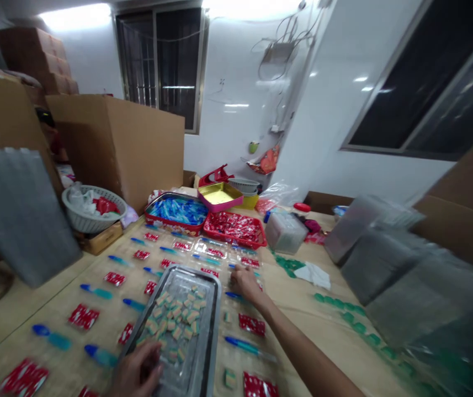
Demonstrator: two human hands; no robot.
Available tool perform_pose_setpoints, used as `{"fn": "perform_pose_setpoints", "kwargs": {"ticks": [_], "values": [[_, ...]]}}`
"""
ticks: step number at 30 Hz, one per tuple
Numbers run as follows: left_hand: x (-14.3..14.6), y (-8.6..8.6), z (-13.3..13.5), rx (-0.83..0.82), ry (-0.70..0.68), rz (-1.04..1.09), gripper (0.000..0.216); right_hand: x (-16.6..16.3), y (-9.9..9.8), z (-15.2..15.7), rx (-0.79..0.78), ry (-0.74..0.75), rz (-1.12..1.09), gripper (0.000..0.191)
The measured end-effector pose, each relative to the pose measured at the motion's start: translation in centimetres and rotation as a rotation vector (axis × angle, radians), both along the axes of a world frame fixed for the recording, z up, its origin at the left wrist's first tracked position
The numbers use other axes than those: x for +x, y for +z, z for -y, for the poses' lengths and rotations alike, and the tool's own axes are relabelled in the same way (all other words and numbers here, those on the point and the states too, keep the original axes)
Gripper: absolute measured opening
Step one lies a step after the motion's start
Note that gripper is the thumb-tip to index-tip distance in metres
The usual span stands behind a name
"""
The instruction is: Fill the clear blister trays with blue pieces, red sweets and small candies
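My left hand (137, 370) rests at the near end of a metal tray (208, 353), fingers curled over several small wrapped candies (178, 317) lying in it. My right hand (243, 281) reaches forward past the tray's far right corner, fingers bent and pressed down onto the table among clear bags. Whether it holds a candy is hidden. Rows of clear bags on the table each hold a red packet (83, 316) and a blue pen-like item (96, 291).
At the back stand a tray of blue items (177, 210), a tray of red packets (234, 227), a yellow tin (219, 195) and a clear box (285, 232). A white basket (92, 208) sits left. Cardboard boxes (124, 143) surround the table. Stacked clear bags (405, 275) lie right.
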State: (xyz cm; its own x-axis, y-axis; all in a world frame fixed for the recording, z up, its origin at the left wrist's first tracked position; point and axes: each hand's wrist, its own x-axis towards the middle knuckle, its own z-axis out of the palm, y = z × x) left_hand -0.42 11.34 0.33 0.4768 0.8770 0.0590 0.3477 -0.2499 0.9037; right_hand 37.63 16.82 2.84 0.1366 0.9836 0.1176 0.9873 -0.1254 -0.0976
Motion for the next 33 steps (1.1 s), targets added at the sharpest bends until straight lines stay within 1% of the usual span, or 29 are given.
{"fn": "perform_pose_setpoints", "kwargs": {"ticks": [3,5,8,9,11,13,15,19,22,29,33], "values": [[0.0,1.1,0.4,0.031,0.059,-0.041,0.03,-0.5,0.5,0.7,0.023,0.001,-0.035,0.018],[0.1,1.6,0.3,0.063,0.093,-0.094,0.03,-1.5,1.0,1.4,0.089,0.018,-0.119,0.024],[0.8,2.4,-0.4,0.145,0.129,-0.23,0.025,-4.7,1.8,2.6,0.149,0.112,-0.405,0.023],[1.1,2.8,-0.7,0.174,0.133,-0.283,0.023,-6.1,2.0,3.0,0.134,0.158,-0.498,0.02],[2.0,3.5,-1.6,0.222,0.132,-0.377,0.021,-9.0,2.2,3.6,0.069,0.242,-0.594,0.017],[3.0,4.1,-2.4,0.252,0.119,-0.441,0.021,-11.5,2.2,3.7,0.005,0.307,-0.582,0.017],[3.9,4.2,-3.1,0.268,0.086,-0.496,0.019,-13.2,2.0,3.6,-0.064,0.353,-0.503,0.018],[4.6,3.3,-3.6,0.281,0.032,-0.598,0.017,-14.7,1.4,3.1,-0.163,0.401,-0.375,0.021],[4.4,2.7,-3.4,0.307,0.039,-0.6,0.019,-15.0,0.9,3.0,-0.16,0.406,-0.364,0.022],[4.4,3.7,-3.2,0.257,0.025,-0.576,0.023,-15.1,0.3,3.5,-0.107,0.383,-0.441,0.024],[4.7,3.4,-3.2,0.273,-0.018,-0.556,0.022,-15.2,0.4,3.8,-0.096,0.374,-0.485,0.026]]}}
